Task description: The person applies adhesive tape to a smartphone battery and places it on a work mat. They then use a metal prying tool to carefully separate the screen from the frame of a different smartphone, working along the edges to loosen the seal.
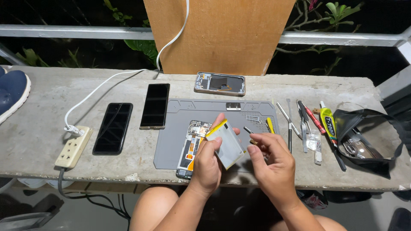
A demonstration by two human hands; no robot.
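Over rough concrete, left hand (208,164) grips flat battery (227,144).

A flat silver-grey phone battery (227,146) with a yellow top edge is held tilted above the grey mat, at five o'clock from the opened phone (192,147), which lies flat with its inner parts showing.

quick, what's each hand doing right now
left hand: shut on the phone battery
right hand: shut on a small tool

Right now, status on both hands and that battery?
Left hand grips flat silver battery with yellow edge. Right hand pinches small dark tool beside it. Opened phone lies beneath on grey mat.
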